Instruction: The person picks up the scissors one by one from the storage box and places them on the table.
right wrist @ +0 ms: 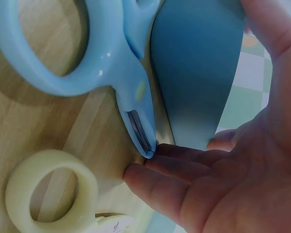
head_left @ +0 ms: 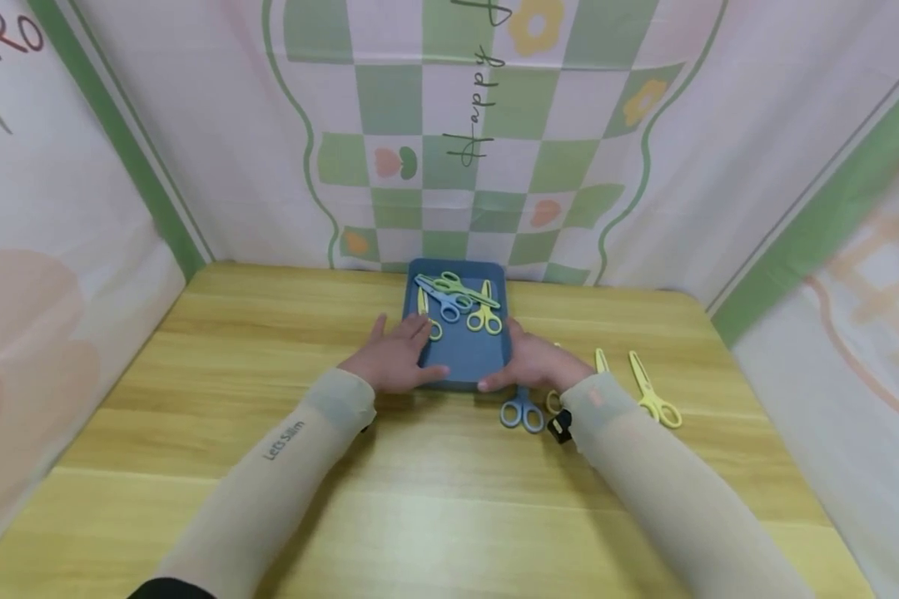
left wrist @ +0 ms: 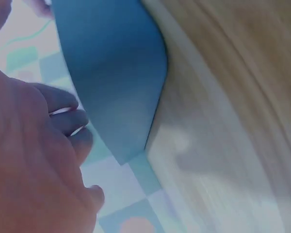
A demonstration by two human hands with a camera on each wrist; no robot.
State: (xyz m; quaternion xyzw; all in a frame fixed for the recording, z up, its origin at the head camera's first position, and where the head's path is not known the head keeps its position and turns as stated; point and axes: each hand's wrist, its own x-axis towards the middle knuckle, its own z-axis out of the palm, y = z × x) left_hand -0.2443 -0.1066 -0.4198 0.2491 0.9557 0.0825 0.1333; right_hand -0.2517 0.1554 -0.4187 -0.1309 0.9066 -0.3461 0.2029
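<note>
A blue tray (head_left: 464, 362) lies between the two hands, with several scissors in it. My left hand (head_left: 397, 356) is at its left side, fingers spread over the rim and thumb across the near corner. In the left wrist view its relaxed fingers (left wrist: 70, 116) overlap the rim. Along the tray's right wall lies my right hand (head_left: 533, 362), thumb at the near right corner. In the right wrist view its extended fingers (right wrist: 172, 170) reach down by the wall, right at the tip of light blue scissors (right wrist: 104, 63).
Inside the tray are yellow scissors (head_left: 484, 319), blue scissors (head_left: 449, 311) and green scissors (head_left: 457, 287). Right of the tray, yellow scissors (head_left: 648, 394) lie on the wooden table (head_left: 449, 491); others are partly hidden by my right arm. A patterned cloth (head_left: 457, 125) hangs behind.
</note>
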